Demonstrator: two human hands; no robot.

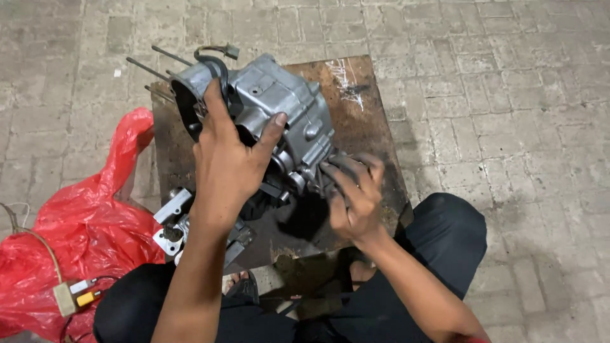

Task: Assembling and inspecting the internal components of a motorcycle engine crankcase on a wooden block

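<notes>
Left hand [225, 168] grips grey engine case [279, 108], frame centre, fingers wrapped over it; right hand [352, 194] fingers curled at its lower end; rusty table [368, 114] beneath; red bag [89, 228] lower left.

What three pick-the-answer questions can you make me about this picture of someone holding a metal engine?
1. Where does the engine case sit?
A. on a dark wooden board
B. on the bricks
C. inside the bag

2. What colour is the plastic bag?
A. blue
B. red
C. green

3. What is the left hand doing?
A. hanging free
B. pointing away
C. gripping the engine case

Answers:
1. A, the board shows under and around the case.
2. B, it lies bright red on the paving beside the board.
3. C, its fingers and thumb wrap the case; the right hand touches the case's lower end.
</notes>
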